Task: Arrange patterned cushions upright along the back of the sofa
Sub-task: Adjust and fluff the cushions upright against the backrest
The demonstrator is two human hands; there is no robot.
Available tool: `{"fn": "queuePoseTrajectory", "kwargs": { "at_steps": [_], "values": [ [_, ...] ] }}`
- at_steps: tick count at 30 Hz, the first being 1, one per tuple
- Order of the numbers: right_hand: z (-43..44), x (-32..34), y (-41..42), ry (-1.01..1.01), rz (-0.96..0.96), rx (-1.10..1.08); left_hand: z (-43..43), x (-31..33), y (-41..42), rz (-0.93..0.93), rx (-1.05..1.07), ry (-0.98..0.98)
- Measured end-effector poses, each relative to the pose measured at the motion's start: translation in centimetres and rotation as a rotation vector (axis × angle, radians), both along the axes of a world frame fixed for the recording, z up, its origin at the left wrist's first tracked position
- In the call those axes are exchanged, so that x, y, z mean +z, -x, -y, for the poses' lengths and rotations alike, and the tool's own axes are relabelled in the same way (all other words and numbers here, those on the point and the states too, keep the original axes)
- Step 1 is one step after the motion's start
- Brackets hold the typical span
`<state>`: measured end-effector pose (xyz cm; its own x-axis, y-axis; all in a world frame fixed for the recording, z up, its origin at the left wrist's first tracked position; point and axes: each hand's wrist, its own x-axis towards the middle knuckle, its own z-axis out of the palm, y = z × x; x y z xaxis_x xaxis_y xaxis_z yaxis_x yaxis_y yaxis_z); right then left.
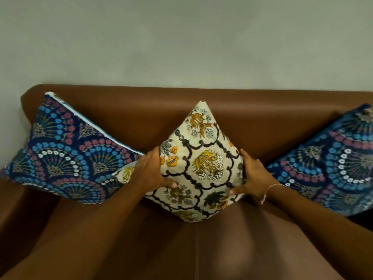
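Hands first: your left hand (150, 170) and right hand (253, 174) clamp the cream cushion (198, 164) between them, standing on its corner, diagonal upright, mid-sofa (141, 116) against the backrest, between two blue cushions (66, 156).

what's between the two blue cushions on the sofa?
In the head view, the cream floral cushion stands on a corner between the left blue cushion and right blue cushion, gripped by the left hand and right hand.
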<state>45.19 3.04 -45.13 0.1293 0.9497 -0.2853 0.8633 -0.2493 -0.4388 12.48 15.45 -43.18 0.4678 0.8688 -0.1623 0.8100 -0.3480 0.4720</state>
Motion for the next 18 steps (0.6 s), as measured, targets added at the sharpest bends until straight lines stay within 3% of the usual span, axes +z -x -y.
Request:
{"fn": "queuePoseTrajectory", "kwargs": {
  "at_steps": [9,14,18],
  "values": [
    [-0.6,-2.2,0.6,-0.409,0.095,-0.116,0.2,-1.7,-1.6,0.161,0.11,-0.246],
    [-1.2,-1.6,-0.5,-0.434,0.159,-0.117,0.0,-1.7,-3.0,0.176,0.132,-0.234],
    [-1.7,-1.7,-0.1,-0.364,0.103,-0.14,-0.2,-2.3,-3.2,0.189,0.122,-0.172]
  ]
}}
